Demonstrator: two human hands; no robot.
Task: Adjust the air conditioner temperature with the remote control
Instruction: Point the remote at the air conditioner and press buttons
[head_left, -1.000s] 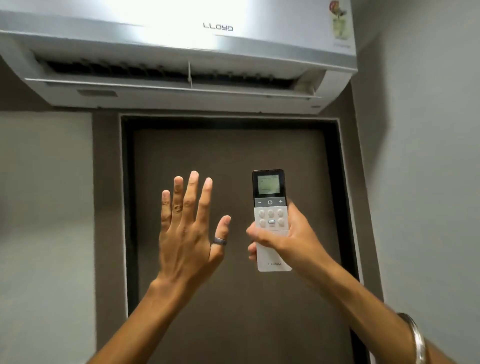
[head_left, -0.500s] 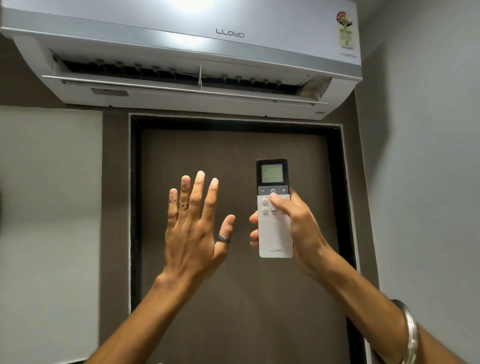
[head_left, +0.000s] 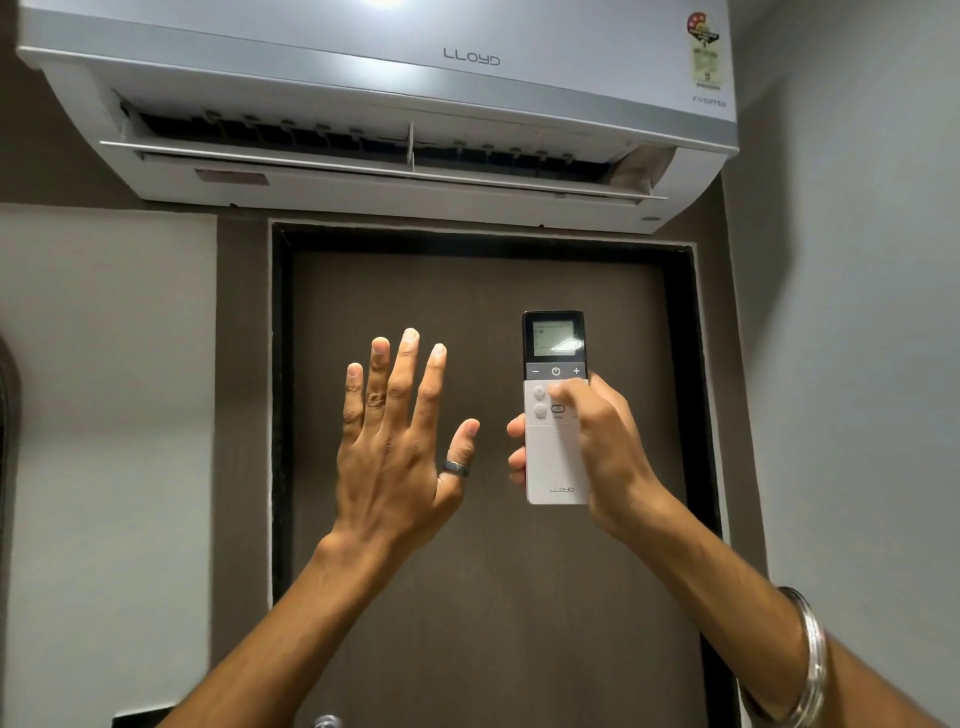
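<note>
Grey walls flank a dark brown door (head_left: 483, 597); the AC (head_left: 395, 98) is mounted on the wall directly above the door, its louvre open and dark vent slots showing.

Remote (head_left: 555, 410): held upright below the AC, in front of the door's upper half, display end pointing up toward the unit. Display lit, with a glare patch; the reading is too small to make out. A dark strip under the display carries minus, power and plus.

Right hand (head_left: 597, 452): wrapped around the remote's lower body, fingertips visible at its left edge. Thumb lies across the white button field, tip just below the dark strip, between power and plus. Whether it is pressing a key cannot be told. Metal bangle (head_left: 813, 660) on that wrist.

Left hand (head_left: 400, 447): empty, spread flat with fingers up, just left of the remote and apart from it; ring (head_left: 456, 467) on the thumb.

Judgement: the step in hand is key selection, with the remote already aimed. Temperature change is probably not yet made, since the thumb sits short of the plus/minus strip.

Next move calls for a small upward slide of the thumb onto plus or minus, avoiding the power key between them, while keeping the display end pointed at the AC. The display should then be checked for the new value.
</note>
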